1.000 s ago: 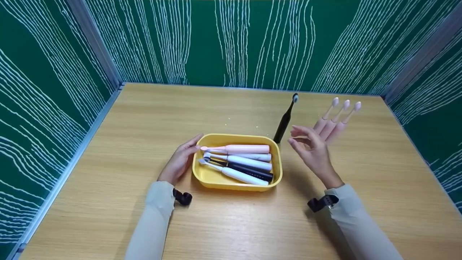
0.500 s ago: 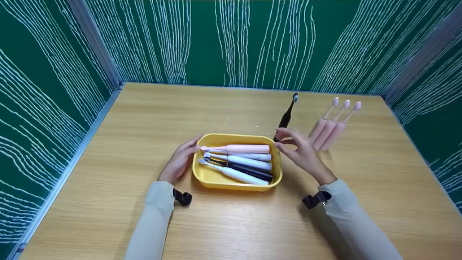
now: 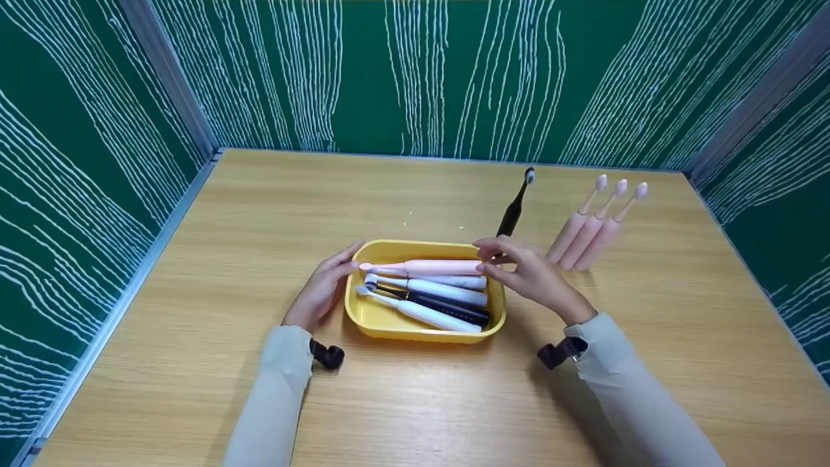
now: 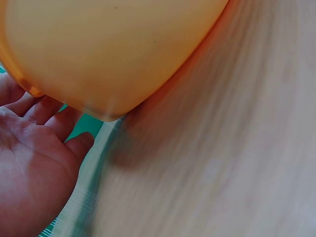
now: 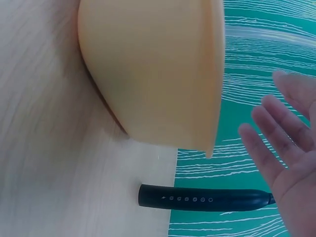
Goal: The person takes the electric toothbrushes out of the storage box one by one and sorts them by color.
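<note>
A yellow plastic basket holds several electric toothbrushes lying side by side. A pink toothbrush lies at its far side, with white ones and a black one nearer. Fingers of my left hand rest against the basket's left end; the left wrist view shows them loosely extended at its outer wall. Over the basket's right rim, my right hand has its fingertips above the pink handle's end, thumb and fingers apart. It holds nothing in the right wrist view. A black toothbrush stands upright just behind the basket.
Three pink toothbrushes stand upright in a row at the right. Small pale specks dot the wooden table behind the basket. Green walls with white lines enclose the table at the back and sides.
My right hand has moved left and slightly down, from beside the standing black toothbrush to over the basket's right rim. My left hand and the basket stay in place.
</note>
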Demonstrator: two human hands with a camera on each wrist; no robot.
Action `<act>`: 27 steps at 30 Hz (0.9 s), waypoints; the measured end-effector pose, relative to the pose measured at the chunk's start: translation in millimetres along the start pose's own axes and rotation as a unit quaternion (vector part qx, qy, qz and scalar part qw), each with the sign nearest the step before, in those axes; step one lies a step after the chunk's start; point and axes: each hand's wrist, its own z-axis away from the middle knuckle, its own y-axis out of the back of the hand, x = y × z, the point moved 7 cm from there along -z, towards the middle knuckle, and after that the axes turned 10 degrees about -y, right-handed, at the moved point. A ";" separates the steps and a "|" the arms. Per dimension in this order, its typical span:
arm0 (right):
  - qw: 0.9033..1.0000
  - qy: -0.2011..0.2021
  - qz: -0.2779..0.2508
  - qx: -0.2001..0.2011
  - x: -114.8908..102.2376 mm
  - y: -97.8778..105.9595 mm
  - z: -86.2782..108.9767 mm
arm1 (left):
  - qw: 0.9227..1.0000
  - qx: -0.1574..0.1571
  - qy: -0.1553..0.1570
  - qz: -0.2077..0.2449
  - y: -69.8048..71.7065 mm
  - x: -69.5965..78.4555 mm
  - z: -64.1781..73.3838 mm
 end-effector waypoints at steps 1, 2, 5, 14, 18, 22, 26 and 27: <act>1.000 -0.001 0.002 -0.010 -0.5 -1.3 -0.8 | 1.000 0.000 0.000 0.000 0.1 -0.2 0.2; 1.000 -0.001 0.003 -0.021 -0.8 -2.6 -1.8 | 1.000 -0.001 0.000 -0.001 0.1 -0.3 0.4; 0.999 -0.001 0.008 -0.046 -3.6 -5.7 -4.8 | 1.000 0.002 0.003 -0.001 0.6 -1.2 0.9; 0.993 -0.017 0.028 -0.117 -14.0 -15.3 -14.4 | 1.000 0.003 0.009 -0.001 0.5 -2.0 0.9; 0.987 -0.022 0.042 -0.153 -18.6 -21.2 -18.5 | 1.000 0.006 0.007 -0.004 0.9 -1.0 0.9; 0.981 -0.017 0.054 -0.187 -23.9 -28.1 -23.2 | 1.000 0.007 0.006 -0.008 1.4 -0.3 0.6; 0.975 -0.022 0.051 -0.217 -28.2 -34.2 -28.6 | 1.000 0.005 0.010 -0.009 1.3 -0.4 0.7; 0.973 -0.026 0.050 -0.224 -29.3 -35.5 -29.7 | 1.000 0.004 0.011 -0.008 1.1 -0.5 0.6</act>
